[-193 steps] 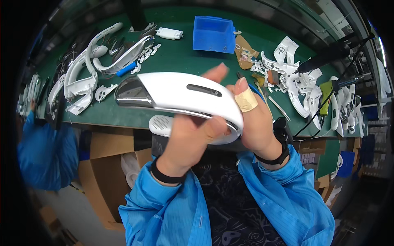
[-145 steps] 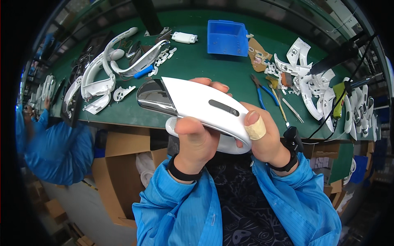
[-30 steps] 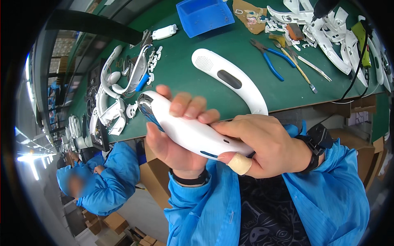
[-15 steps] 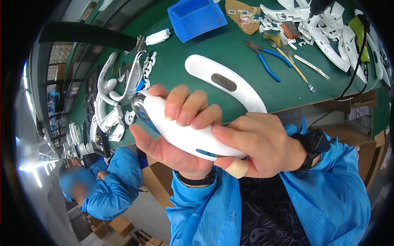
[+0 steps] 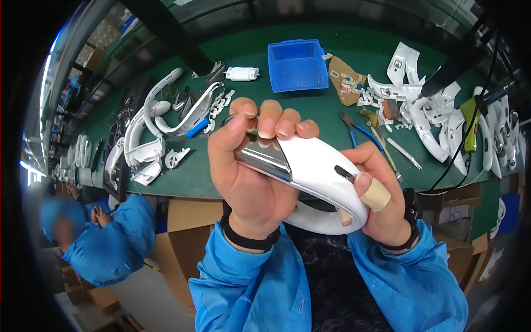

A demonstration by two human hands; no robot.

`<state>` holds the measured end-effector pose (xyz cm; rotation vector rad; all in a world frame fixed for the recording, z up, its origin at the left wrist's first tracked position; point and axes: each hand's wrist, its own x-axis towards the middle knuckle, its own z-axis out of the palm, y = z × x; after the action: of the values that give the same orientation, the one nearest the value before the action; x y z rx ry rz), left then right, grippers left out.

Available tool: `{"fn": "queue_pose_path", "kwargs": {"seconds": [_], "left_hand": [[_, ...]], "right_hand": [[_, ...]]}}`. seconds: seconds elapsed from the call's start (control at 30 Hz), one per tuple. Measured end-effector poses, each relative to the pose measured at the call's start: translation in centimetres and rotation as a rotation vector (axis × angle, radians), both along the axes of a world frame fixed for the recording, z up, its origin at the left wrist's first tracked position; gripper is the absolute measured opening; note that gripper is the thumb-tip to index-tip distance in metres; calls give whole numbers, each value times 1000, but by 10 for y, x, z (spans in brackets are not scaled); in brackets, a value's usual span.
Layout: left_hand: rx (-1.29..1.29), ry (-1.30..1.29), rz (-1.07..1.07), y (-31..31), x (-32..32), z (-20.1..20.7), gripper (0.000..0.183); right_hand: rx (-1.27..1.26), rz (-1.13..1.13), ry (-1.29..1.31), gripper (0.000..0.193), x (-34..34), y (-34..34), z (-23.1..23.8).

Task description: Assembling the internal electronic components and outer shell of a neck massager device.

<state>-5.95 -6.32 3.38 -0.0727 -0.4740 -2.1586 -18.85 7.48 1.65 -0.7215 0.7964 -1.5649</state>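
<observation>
A glossy white, curved plastic device [image 5: 318, 157] is held up in front of my chest, above the near edge of the bench. It has a mirror-like dark panel at one end and a small dark slot at the other. My left hand [image 5: 251, 185] is wrapped round the panel end, its fingertips over the top edge. My right hand [image 5: 390, 218] grips the rounded end beside the slot; its thumb wears a tan wrap [image 5: 375, 195]. Below the main body, a second curved white section loops back toward my left wrist, partly hidden.
On the green bench [image 5: 232, 177] stands a blue bin [image 5: 298, 69] with a white cylinder [image 5: 242, 73] beside it. White shell parts [image 5: 420, 113] pile up at right, near blue-handled pliers [image 5: 365, 133]. More white parts [image 5: 146, 138] lie left. A co-worker [image 5: 108, 238] sits at left.
The device has turned in my hands, bringing its dark panel into view. Its other curved arm, seen beyond my hands before, is now below. My head view has shifted, showing more of the bench.
</observation>
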Motion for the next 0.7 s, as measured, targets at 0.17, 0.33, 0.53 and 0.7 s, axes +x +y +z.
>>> {"fn": "queue_pose_path", "kwargs": {"seconds": [0.17,0.33,0.53,0.7], "left_hand": [[3,-158,103,12,-3,8,9],[5,-172,221,15,-3,8,10],[11,-93,281,19,-3,3,8],[-87,-143,232,14,6,6,25]], "right_hand": [[71,48,207,42,-4,-8,16],[-190,-230,818,61,4,-15,0],[-259,-331,1074,58,7,-17,4],[-216,-271,927,61,3,-21,7]]}}
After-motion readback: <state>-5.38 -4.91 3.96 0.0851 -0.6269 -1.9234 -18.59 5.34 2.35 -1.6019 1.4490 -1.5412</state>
